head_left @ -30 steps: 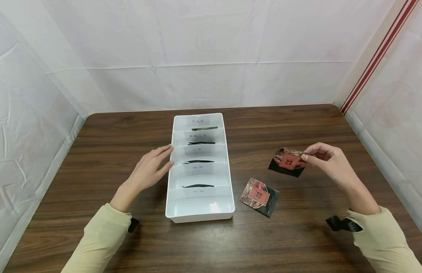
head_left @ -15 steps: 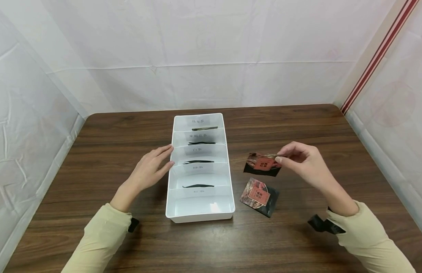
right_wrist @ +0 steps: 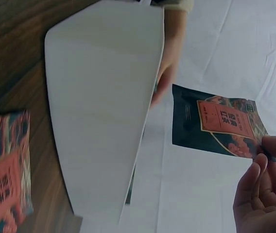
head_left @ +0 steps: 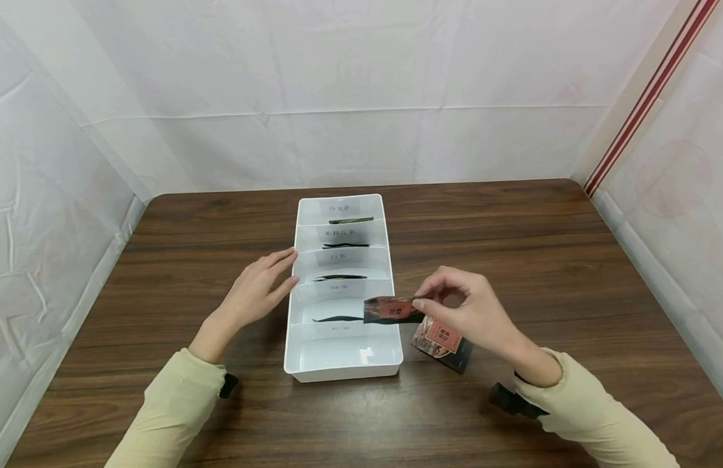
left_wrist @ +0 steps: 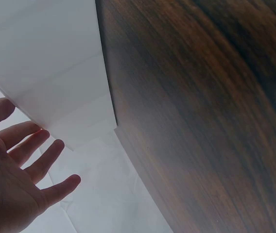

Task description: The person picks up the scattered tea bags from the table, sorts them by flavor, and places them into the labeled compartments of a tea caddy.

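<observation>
A white divided box (head_left: 344,372) stands on the table, its compartments labelled with handwriting. Between thumb and fingers, my right hand (head_left: 469,309) pinches a dark tea sachet (head_left: 391,309) with a red label by its corner. In the head view that sachet overlaps the box's right rim, near the front compartments. The right wrist view shows the sachet's printed face (right_wrist: 220,121) beyond the box wall. My left hand (head_left: 253,289) touches the box's left rim with extended fingertips. A second tea sachet (head_left: 446,341) lies on the table right of the box, partly covered by my right hand.
Thin dark sachets, seen edge-on, stand in the rear compartments, one of them a sachet (head_left: 341,277) in the middle. The wooden table (head_left: 221,221) is bordered by white sheeting (head_left: 361,143) at the back and sides.
My right hand has carried its sachet leftward, from the table's right side to the box's right rim. The left hand, the box and the lying sachet have stayed put.
</observation>
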`<state>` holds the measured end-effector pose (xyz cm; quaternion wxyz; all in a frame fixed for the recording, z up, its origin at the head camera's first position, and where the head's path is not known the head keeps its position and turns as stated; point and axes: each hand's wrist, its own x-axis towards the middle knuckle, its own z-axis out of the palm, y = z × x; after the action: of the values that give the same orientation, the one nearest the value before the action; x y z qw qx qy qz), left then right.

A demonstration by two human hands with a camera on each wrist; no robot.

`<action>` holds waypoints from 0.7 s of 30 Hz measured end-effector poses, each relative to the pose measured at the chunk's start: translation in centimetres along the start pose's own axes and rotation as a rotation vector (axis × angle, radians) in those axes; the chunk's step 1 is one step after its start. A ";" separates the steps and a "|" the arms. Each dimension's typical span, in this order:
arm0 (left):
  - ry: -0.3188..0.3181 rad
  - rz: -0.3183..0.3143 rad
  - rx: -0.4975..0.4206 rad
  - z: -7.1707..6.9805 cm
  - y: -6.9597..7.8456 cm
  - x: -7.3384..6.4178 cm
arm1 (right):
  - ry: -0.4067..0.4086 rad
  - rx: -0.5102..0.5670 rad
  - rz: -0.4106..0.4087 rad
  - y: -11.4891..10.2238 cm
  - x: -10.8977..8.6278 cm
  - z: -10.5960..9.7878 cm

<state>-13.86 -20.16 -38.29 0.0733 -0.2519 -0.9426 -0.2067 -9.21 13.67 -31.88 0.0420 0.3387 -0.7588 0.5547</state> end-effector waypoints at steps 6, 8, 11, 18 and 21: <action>-0.007 -0.009 0.002 0.0 0.0 0.0 | -0.012 0.015 -0.077 -1.1 0.1 2.6; -0.012 -0.014 0.002 -0.1 0.1 0.0 | -0.031 0.003 -0.087 -1.6 0.1 3.3; -0.014 -0.018 0.002 -0.1 0.1 0.0 | -0.062 -0.009 -0.087 -1.7 -0.1 4.3; 0.001 -0.006 0.005 0.0 0.1 0.0 | -0.135 -0.052 -0.158 1.8 -1.2 6.7; 0.004 -0.005 0.007 0.1 0.1 0.0 | -0.157 -0.105 -0.183 3.2 -1.6 7.5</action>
<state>-13.79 -20.07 -38.31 0.0754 -0.2488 -0.9438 -0.2041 -7.45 8.40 -37.97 0.0504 0.4462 -0.7538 0.4797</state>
